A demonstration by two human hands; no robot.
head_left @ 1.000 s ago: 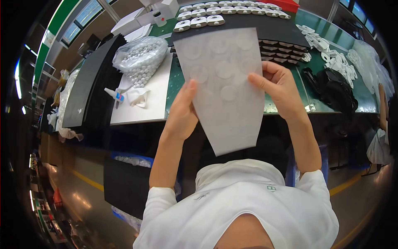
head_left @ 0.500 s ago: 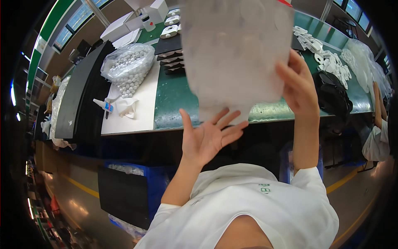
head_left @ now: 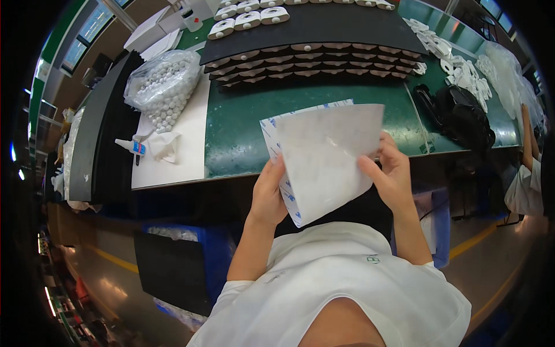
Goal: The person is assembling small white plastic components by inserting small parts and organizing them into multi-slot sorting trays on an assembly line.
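Over the table's front edge I hold a whitish sheet (head_left: 329,162) with a blue-printed white sheet (head_left: 276,137) showing behind it at the left and along the top. My left hand (head_left: 270,192) grips the left side, thumb on the front and fingers behind. On the right edge, my right hand (head_left: 391,173) pinches the sheets between its thumb in front and fingers mostly hidden behind. The whitish sheet curves slightly. Beyond the hands stands a stack of black boards (head_left: 324,34) with white rounded parts (head_left: 247,21) on top and between the layers.
Left on the green table (head_left: 231,133) lie a clear bag of white balls (head_left: 165,87), a small glue bottle (head_left: 130,146), a crumpled tissue (head_left: 163,146) and upright black boards (head_left: 104,133). Right are a black bag (head_left: 459,115) and loose white parts (head_left: 462,78). Below sits a blue bin (head_left: 219,260).
The sheet has come down from high in front of the stack toward my body. My left hand, open half a second ago, now grips its left side. The stack is visible again.
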